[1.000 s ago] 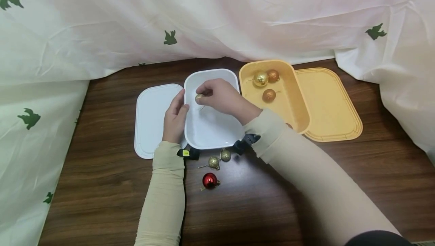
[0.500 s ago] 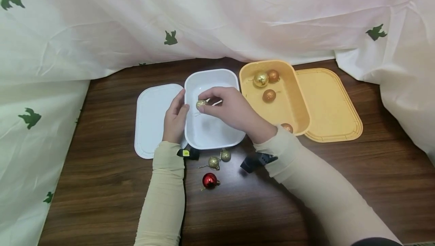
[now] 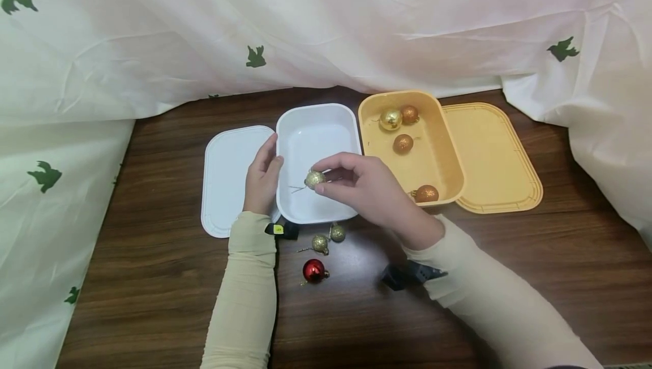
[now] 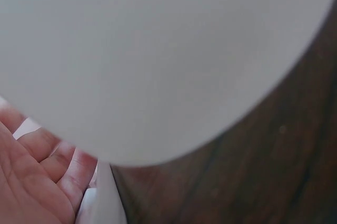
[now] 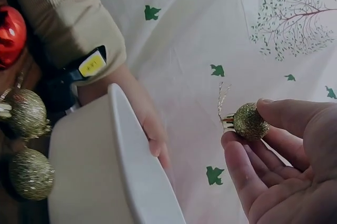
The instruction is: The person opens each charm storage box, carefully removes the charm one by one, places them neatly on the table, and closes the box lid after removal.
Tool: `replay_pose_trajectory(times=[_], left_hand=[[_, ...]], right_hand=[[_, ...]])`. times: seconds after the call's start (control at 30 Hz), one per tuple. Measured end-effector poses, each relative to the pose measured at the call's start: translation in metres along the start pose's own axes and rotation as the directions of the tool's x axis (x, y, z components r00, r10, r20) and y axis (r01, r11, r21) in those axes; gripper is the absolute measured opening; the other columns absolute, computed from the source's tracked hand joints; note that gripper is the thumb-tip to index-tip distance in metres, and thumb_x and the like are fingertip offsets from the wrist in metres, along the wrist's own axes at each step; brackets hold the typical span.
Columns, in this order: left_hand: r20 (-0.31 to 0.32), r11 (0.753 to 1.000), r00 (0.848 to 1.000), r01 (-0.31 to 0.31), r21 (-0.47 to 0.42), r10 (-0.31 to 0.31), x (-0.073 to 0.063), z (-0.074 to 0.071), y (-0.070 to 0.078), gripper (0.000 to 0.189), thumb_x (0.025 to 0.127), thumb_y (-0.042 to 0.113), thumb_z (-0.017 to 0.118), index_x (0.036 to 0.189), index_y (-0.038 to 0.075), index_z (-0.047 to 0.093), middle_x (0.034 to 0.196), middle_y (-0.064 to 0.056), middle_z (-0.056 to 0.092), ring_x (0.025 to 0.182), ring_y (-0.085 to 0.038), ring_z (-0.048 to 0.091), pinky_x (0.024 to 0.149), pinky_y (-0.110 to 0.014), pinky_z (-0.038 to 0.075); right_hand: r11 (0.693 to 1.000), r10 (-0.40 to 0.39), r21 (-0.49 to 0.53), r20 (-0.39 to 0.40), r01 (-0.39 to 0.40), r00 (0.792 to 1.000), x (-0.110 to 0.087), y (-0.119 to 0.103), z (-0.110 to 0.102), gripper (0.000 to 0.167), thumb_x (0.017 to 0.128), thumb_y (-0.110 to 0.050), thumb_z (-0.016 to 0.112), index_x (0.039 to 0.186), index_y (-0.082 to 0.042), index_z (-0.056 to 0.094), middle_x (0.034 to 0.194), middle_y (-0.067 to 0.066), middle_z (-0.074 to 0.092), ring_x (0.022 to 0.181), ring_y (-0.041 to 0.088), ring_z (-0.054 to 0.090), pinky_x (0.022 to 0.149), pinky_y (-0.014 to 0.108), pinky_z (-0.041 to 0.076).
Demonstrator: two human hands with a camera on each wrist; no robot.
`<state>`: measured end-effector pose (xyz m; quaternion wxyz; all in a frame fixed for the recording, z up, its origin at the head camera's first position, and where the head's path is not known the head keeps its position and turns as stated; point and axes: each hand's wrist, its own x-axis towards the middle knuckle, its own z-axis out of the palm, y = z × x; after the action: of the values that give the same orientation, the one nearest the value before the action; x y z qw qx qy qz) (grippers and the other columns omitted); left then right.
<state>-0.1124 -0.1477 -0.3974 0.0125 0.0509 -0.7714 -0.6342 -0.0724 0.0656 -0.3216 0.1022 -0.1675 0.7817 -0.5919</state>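
The right hand [image 3: 374, 191] pinches the small glittered bauble [image 3: 313, 180] between thumb and fingertips, the thumb near and the fingers bent round the far side; in the head view the bauble appears over the white box [image 3: 318, 137], slightly towards 7 o'clock from its middle, its thread [image 5: 223, 97] trailing out at 8; the left hand [image 3: 262, 179] lies along that box's outer wall at 9 o'clock, its fingers nearly straight, the thumb apart, nothing in its grasp; the bauble is probably very light, stiff and hollow, its rough glitter giving fair grip though its round shape could roll; a gentle pinch across its widest part seems best, as squeezing may crack it and the cap [image 5: 228, 122] could pull loose; two more glittered baubles [image 3: 320, 243] and a red bauble [image 3: 313, 271] lie at 6 o'clock; the yellow box [image 3: 453, 154] stands at 3.
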Motion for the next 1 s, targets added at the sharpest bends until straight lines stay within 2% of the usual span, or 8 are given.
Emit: replay_pose_trajectory(times=[0.23, 0.3, 0.53, 0.63, 0.87, 1.0], left_hand=[[-0.015, 1.000, 1.000, -0.001, -0.002, 0.001, 0.014, -0.001, -0.028, 0.050, 0.104, 0.016, 0.047, 0.154, 0.021, 0.043, 0.156, -0.001, 0.043, 0.142, -0.015, 0.041, 0.114, -0.033, 0.039], [-0.015, 1.000, 1.000, -0.004, -0.008, 0.004, 0.015, -0.001, -0.031, 0.050, 0.104, 0.018, 0.047, 0.153, 0.024, 0.043, 0.156, 0.001, 0.044, 0.141, -0.013, 0.042, 0.114, -0.033, 0.039], [-0.018, 1.000, 0.999, -0.028, -0.008, 0.028, 0.015, -0.002, -0.034, 0.048, 0.103, 0.022, 0.049, 0.150, 0.030, 0.047, 0.153, 0.005, 0.047, 0.139, -0.011, 0.045, 0.113, -0.033, 0.040], [-0.016, 0.999, 0.999, -0.028, -0.015, 0.028, 0.015, -0.002, -0.035, 0.047, 0.104, 0.022, 0.049, 0.150, 0.031, 0.047, 0.153, 0.005, 0.047, 0.139, -0.011, 0.045, 0.113, -0.034, 0.041], [-0.010, 0.999, 1.000, -0.024, -0.022, 0.024, 0.015, -0.002, -0.034, 0.047, 0.104, 0.023, 0.049, 0.150, 0.032, 0.047, 0.153, 0.005, 0.047, 0.138, -0.011, 0.045, 0.112, -0.033, 0.042], [-0.013, 1.000, 1.000, -0.023, -0.019, 0.022, 0.014, -0.001, -0.033, 0.047, 0.104, 0.024, 0.049, 0.150, 0.033, 0.047, 0.153, 0.006, 0.047, 0.138, -0.011, 0.045, 0.112, -0.033, 0.042]], right_hand=[[0.998, -0.044, 0.040, 0.005, 0.044, 0.999, -0.020, 0.003, 0.000, 0.031, 0.085, -0.003, 0.078, 0.116, -0.003, 0.071, 0.113, 0.006, 0.071, 0.104, 0.019, 0.070, 0.084, 0.027, 0.059], [0.997, -0.067, 0.046, 0.006, 0.066, 0.998, -0.026, 0.005, -0.001, 0.033, 0.084, 0.000, 0.078, 0.116, -0.002, 0.071, 0.114, 0.007, 0.069, 0.103, 0.021, 0.070, 0.085, 0.027, 0.059], [0.996, -0.092, -0.005, 0.023, 0.092, 0.996, -0.044, 0.014, -0.003, 0.031, 0.083, -0.001, 0.080, 0.112, -0.008, 0.073, 0.109, 0.000, 0.069, 0.093, 0.015, 0.068, 0.084, 0.033, 0.060], [0.996, -0.091, -0.011, 0.026, 0.091, 0.996, -0.050, 0.018, -0.005, 0.032, 0.081, 0.000, 0.081, 0.111, -0.007, 0.072, 0.109, 0.002, 0.070, 0.091, 0.015, 0.068, 0.084, 0.035, 0.060], [0.997, 0.024, 0.069, 0.047, -0.027, 0.999, -0.064, 0.027, -0.008, 0.032, 0.078, 0.006, 0.079, 0.107, -0.002, 0.070, 0.106, 0.008, 0.071, 0.093, 0.017, 0.072, 0.083, 0.029, 0.060], [0.999, 0.032, 0.043, 0.046, -0.034, 0.998, -0.070, 0.037, -0.009, 0.029, 0.079, 0.004, 0.080, 0.105, -0.002, 0.070, 0.101, 0.007, 0.072, 0.090, 0.016, 0.072, 0.080, 0.029, 0.061]])
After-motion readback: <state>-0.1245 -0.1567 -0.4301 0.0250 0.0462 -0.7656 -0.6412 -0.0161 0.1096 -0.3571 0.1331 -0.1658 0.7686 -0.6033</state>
